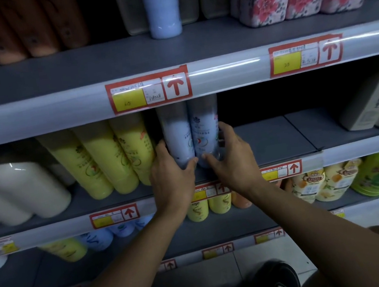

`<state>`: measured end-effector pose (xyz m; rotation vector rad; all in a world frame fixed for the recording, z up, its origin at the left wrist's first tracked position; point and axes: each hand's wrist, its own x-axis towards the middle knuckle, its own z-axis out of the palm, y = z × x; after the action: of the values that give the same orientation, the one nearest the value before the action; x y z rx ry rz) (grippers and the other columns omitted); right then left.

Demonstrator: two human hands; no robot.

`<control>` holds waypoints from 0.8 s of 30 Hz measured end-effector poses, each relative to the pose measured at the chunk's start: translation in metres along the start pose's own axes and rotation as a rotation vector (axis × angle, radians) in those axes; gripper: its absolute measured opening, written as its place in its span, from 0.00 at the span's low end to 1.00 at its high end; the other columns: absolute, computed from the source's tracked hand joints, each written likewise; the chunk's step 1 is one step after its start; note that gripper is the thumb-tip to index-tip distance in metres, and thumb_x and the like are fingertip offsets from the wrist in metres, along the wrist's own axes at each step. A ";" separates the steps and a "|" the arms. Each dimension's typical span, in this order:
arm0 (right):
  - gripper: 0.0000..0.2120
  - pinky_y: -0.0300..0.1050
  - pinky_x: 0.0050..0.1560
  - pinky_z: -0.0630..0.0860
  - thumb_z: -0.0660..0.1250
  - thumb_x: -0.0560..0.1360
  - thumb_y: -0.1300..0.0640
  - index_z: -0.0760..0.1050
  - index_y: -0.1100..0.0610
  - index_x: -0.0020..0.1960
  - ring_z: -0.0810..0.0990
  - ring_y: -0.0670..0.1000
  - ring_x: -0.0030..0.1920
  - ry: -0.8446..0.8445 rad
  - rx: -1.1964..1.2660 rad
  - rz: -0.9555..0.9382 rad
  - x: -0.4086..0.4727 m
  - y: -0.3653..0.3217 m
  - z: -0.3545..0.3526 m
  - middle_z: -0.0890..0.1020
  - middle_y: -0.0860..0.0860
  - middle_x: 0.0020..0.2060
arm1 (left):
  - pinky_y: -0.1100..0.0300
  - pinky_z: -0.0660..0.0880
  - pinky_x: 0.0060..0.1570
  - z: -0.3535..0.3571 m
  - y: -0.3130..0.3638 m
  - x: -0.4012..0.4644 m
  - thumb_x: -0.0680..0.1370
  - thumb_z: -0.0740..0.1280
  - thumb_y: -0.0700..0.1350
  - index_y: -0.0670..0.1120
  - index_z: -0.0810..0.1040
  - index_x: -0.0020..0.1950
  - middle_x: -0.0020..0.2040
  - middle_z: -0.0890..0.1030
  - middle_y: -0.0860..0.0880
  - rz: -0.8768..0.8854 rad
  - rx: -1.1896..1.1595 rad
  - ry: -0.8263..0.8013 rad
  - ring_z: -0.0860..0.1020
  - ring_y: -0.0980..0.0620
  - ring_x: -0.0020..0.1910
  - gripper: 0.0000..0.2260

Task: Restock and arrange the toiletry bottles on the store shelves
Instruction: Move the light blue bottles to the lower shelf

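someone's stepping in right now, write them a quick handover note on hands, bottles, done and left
Left hand: grips the left pale blue bottle near its base.
Right hand: grips the right pale blue bottle, touching its twin.
Both stand upright on the middle shelf, right of the yellow bottles.
Done: the pair is on the shelf.
Left: let go, straighten them; the bare stretch to their right probably needs stock.

Your left hand (171, 171) grips the left pale-blue bottle (177, 135) and your right hand (230, 159) grips the right pale-blue bottle (205, 130); both bottles stand touching on the middle shelf (270, 137), apparently upright, just right of the yellow bottles (110, 156).
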<state>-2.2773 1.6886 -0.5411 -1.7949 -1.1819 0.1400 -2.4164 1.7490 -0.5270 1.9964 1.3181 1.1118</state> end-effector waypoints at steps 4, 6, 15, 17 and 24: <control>0.40 0.56 0.61 0.80 0.76 0.74 0.50 0.59 0.49 0.79 0.80 0.55 0.65 -0.019 -0.046 0.020 -0.006 -0.005 -0.003 0.79 0.53 0.67 | 0.52 0.81 0.53 -0.012 0.003 -0.003 0.72 0.79 0.50 0.52 0.75 0.66 0.59 0.84 0.52 0.014 0.010 -0.057 0.83 0.50 0.57 0.25; 0.38 0.53 0.60 0.79 0.76 0.74 0.50 0.60 0.51 0.78 0.79 0.55 0.64 -0.009 -0.053 0.030 -0.012 -0.007 -0.007 0.78 0.53 0.66 | 0.49 0.82 0.54 -0.021 0.005 -0.006 0.72 0.79 0.49 0.53 0.76 0.66 0.59 0.84 0.53 0.024 0.003 -0.072 0.83 0.52 0.57 0.24; 0.25 0.50 0.54 0.79 0.73 0.77 0.53 0.69 0.51 0.71 0.78 0.48 0.55 0.119 -0.047 -0.012 -0.039 -0.036 -0.038 0.77 0.48 0.56 | 0.56 0.80 0.46 -0.073 0.033 -0.012 0.75 0.77 0.51 0.51 0.79 0.63 0.55 0.82 0.54 0.088 0.104 -0.106 0.81 0.55 0.48 0.19; 0.22 0.48 0.53 0.79 0.73 0.77 0.53 0.71 0.50 0.69 0.76 0.44 0.53 0.145 -0.035 -0.053 -0.046 -0.048 -0.048 0.77 0.46 0.55 | 0.56 0.80 0.46 -0.086 0.042 -0.014 0.74 0.77 0.50 0.51 0.80 0.61 0.54 0.83 0.55 0.103 0.101 -0.111 0.81 0.56 0.47 0.17; 0.16 0.46 0.50 0.79 0.72 0.76 0.56 0.74 0.50 0.63 0.76 0.43 0.50 0.219 -0.037 -0.183 -0.060 -0.085 -0.084 0.76 0.44 0.51 | 0.54 0.82 0.47 -0.128 0.082 -0.015 0.73 0.76 0.47 0.54 0.81 0.56 0.47 0.82 0.59 0.168 0.033 -0.109 0.81 0.59 0.41 0.12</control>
<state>-2.3192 1.5955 -0.4540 -1.6758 -1.1887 -0.1819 -2.4857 1.6977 -0.4005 2.1927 1.1376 1.0442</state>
